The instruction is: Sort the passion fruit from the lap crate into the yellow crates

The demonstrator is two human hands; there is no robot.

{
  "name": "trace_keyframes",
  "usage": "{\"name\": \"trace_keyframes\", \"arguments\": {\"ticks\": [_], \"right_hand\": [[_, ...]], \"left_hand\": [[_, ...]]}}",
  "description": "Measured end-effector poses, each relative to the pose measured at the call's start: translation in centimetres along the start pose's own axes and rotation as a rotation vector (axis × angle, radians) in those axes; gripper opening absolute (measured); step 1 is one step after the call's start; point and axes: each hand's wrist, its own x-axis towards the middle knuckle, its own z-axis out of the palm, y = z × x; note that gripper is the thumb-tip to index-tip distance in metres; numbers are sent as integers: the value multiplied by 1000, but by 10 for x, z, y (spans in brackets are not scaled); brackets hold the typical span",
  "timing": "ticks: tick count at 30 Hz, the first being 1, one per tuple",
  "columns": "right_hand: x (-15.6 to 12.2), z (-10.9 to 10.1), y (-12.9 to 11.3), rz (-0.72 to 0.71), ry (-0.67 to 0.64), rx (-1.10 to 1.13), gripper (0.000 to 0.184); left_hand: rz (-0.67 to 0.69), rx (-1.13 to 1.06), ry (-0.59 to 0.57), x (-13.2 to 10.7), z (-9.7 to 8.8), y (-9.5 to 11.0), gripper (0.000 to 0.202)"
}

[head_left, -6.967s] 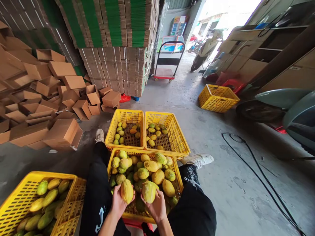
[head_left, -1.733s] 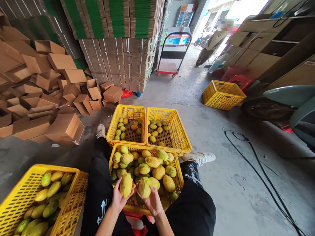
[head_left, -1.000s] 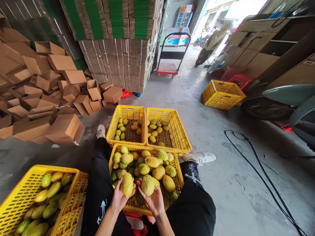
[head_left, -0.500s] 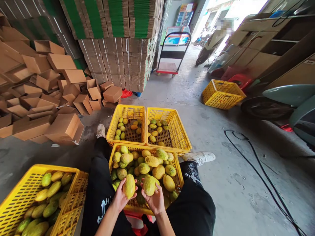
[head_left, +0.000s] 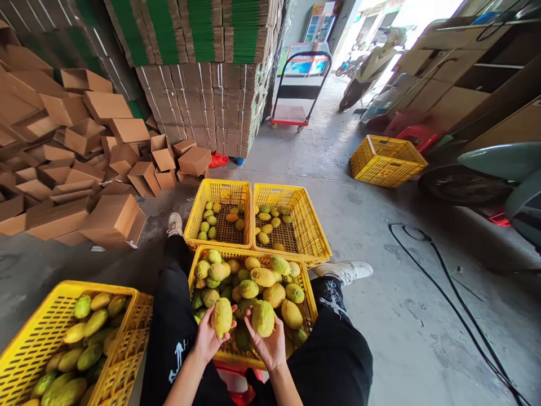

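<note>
Currently, the left hand (head_left: 206,338) clasps one oval yellow-green fruit (head_left: 222,318), the right hand (head_left: 271,346) a second fruit (head_left: 262,318), long axes pointing up the view.

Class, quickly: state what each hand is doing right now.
Left hand: closed around a yellow fruit.
Right hand: closed around a yellow-green fruit.

Papayas (head_left: 262,277) are lying in the central crate (head_left: 237,360). Two crates (head_left: 315,231) are standing side by side just beyond it; another fruit crate (head_left: 31,332) is sitting to its left, cardboard boxes (head_left: 110,217) are lying beyond its left side, and a platform trolley (head_left: 291,114) is standing well beyond it.
</note>
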Motion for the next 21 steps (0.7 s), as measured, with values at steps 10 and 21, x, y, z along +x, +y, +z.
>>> {"name": "trace_keyframes", "arguments": {"ticks": [10, 21], "right_hand": [[1, -5, 3, 54, 74, -48, 30], [-2, 2, -1, 47, -11, 19, 33]], "left_hand": [[7, 46, 128, 0, 3, -1, 43], [59, -106, 62, 0, -4, 2, 38]]}}
